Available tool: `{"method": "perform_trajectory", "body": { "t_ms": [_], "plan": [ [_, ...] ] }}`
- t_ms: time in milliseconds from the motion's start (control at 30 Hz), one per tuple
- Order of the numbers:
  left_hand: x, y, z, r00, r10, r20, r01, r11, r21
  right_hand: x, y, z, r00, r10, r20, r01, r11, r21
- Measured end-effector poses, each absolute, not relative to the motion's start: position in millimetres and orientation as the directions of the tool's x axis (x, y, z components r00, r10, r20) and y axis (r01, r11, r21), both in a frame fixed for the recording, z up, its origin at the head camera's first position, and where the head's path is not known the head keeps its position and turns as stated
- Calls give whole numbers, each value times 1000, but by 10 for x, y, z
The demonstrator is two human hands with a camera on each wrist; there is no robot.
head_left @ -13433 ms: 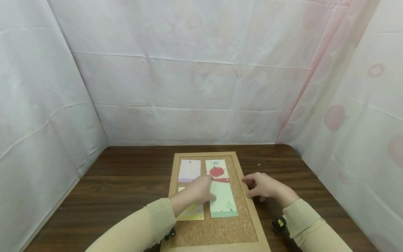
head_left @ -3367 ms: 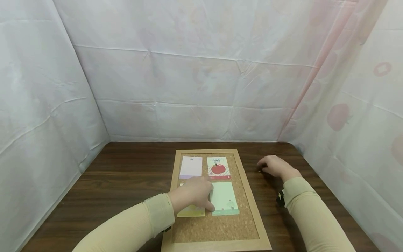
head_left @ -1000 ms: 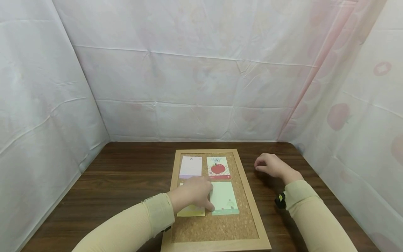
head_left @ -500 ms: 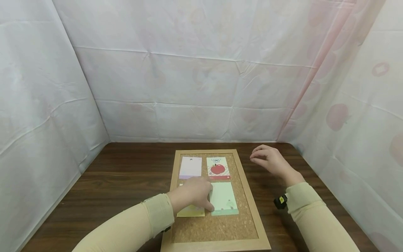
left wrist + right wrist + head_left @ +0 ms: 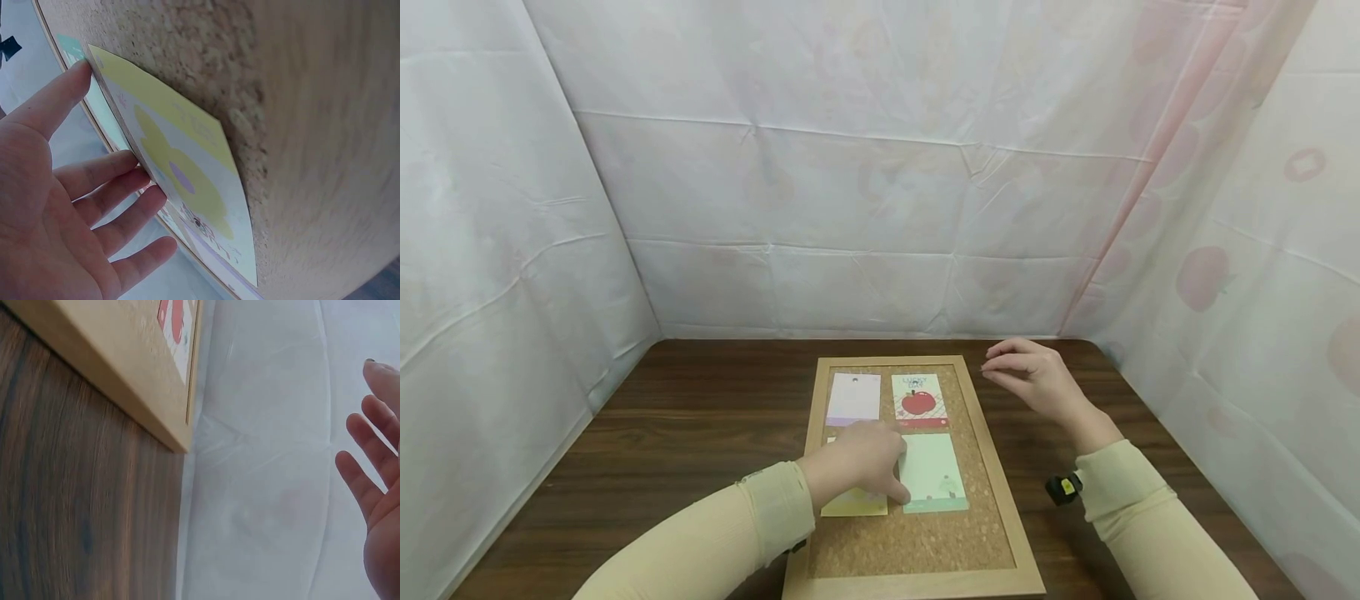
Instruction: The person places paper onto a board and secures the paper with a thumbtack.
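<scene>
A framed corkboard (image 5: 925, 546) lies on the table with paper notes on it. My left hand (image 5: 863, 457) rests over it, fingers fairly straight, with thumb and fingertips at the left edge of the pale green note (image 5: 934, 467). Under that hand, partly hidden, is the yellow flower note (image 5: 181, 169), with a small dark tack (image 5: 197, 222) near its top. My right hand (image 5: 1037, 379) is raised beside the board's upper right corner, thumb and forefinger pinching a tiny thumbtack (image 5: 197, 222), barely visible at the fingertips.
A white note with a purple band (image 5: 853, 398) and an apple note (image 5: 919, 402) occupy the board's upper half, each with a dark tack at the top. The dark wooden table (image 5: 715, 433) is enclosed by white cloth walls (image 5: 865, 208).
My right hand has lifted off the table right of the board, where it picked up the tiny thumbtack, and moved up and left toward the board. My left hand stays in place.
</scene>
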State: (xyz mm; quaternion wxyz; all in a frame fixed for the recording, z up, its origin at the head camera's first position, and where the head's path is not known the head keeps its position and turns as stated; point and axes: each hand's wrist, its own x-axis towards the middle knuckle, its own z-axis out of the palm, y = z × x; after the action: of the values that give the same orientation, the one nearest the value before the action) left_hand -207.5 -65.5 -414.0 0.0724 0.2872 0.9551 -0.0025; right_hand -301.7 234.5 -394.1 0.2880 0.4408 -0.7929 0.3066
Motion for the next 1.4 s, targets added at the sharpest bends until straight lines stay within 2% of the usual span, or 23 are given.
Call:
{"method": "perform_trajectory", "body": {
  "t_ms": [400, 533, 667, 800, 900, 1400],
  "plan": [
    [-2076, -666, -4133, -823, 552, -137, 550, 833, 51, -2858, 2161, -3816, -366, -562, 742, -925, 307, -224],
    [-2077, -665, -4139, -825, 549, -137, 547, 835, 55, -2825, 2130, -3779, -391, -576, 718, -915, 329, -234],
    [-2079, -666, -4146, -825, 548, -138, 546, 836, 53, -2800, 2105, -3735, -461, -606, 648, -886, 356, -298],
    [-2075, -671, -4141, -825, 547, -140, 546, 836, 52, -2759, 2061, -3672, -562, -646, 517, -824, 381, -419],
    [-2074, -671, -4139, -825, 547, -141, 546, 836, 47, -2738, 2019, -3626, -603, -678, 421, -779, 386, -494],
    [-2084, -663, -4151, -825, 545, -148, 546, 837, 37, -2865, 1796, -3647, -616, -782, 94, -657, 443, -610]
  ]
}}
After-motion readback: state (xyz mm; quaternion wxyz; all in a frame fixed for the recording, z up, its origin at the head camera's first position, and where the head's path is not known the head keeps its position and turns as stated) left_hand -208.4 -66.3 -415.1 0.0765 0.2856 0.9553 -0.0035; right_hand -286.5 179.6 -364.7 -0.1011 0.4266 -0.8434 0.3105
